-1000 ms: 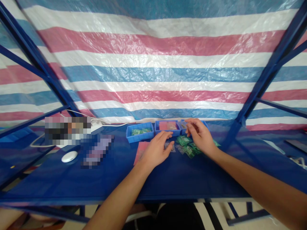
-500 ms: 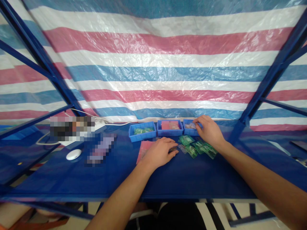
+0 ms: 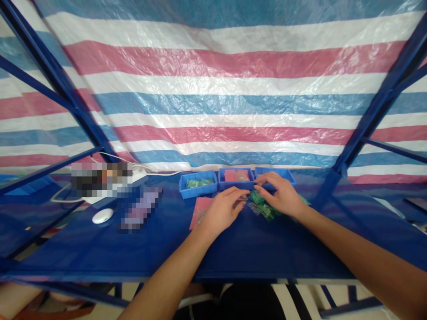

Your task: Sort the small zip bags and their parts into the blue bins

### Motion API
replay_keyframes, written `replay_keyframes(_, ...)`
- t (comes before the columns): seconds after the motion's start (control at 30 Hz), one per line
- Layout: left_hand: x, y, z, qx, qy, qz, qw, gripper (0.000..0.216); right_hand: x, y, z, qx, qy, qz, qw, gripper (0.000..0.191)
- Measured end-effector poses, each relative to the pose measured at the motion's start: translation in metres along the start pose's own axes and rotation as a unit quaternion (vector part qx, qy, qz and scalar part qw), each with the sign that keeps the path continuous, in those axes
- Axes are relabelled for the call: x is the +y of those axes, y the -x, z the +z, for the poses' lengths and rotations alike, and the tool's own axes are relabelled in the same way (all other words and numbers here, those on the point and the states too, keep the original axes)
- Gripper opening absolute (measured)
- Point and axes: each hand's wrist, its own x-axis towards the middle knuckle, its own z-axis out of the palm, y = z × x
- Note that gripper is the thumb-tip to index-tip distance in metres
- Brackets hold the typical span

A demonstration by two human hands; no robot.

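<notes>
Right hand (image 3: 280, 194) bends over flat green plastic packets (image 3: 266, 212), left hand (image 3: 223, 210) arches beside them, both half-curled; any grip, can't tell! Pinching single edges should separate them cleanly.

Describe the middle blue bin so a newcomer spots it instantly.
Start at the striped tarp behind the blue table. At the table's far edge, find the middle blue bin in the row of three. Its pink contents set it apart: the left bin holds green packets; the right hand partly covers the right bin.
</notes>
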Motion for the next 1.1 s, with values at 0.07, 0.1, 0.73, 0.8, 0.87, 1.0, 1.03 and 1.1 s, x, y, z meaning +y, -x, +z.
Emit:
replay_keyframes(0.07, 0.004, -0.002, 0.000, 0.044, 0.039, -0.005, 0.998, 0.033, -0.008, 0.004, 0.008, -0.048, -0.088, 0.033, 0.994, 0.024)
replay_keyframes(0.1, 0.005, -0.003, 0.000, 0.063, 0.054, -0.010, 0.997, 0.032, -0.011, 0.006, 0.012, -0.078, -0.137, 0.053, 0.986, 0.027)
replay_keyframes(0.73, 0.008, -0.003, 0.009, 0.081, 0.106, -0.056, 0.990, 0.057, -0.020, 0.009, 0.027, -0.100, -0.395, 0.169, 0.897, 0.031)
replay_keyframes(0.8, 0.009, -0.003, 0.007, 0.081, 0.087, -0.052, 0.992, 0.058, -0.023, 0.009, 0.028, -0.106, -0.402, 0.170, 0.894, 0.032)
replay_keyframes(0.87, 0.008, -0.003, 0.007, 0.084, 0.079, -0.053, 0.992, 0.056, -0.025, 0.010, 0.028, -0.105, -0.408, 0.170, 0.891, 0.033)
replay_keyframes(1.0, 0.005, -0.001, 0.008, 0.085, 0.124, -0.069, 0.986, 0.047, -0.028, 0.011, 0.028, -0.098, -0.402, 0.165, 0.895, 0.036)
replay_keyframes(1.03, 0.004, -0.001, 0.009, 0.084, 0.138, -0.075, 0.984, 0.046, -0.029, 0.011, 0.027, -0.097, -0.395, 0.164, 0.899, 0.036)
replay_keyframes(1.1, 0.003, -0.001, 0.009, 0.083, 0.152, -0.082, 0.981, 0.043, -0.028, 0.011, 0.027, -0.092, -0.381, 0.164, 0.905, 0.035)
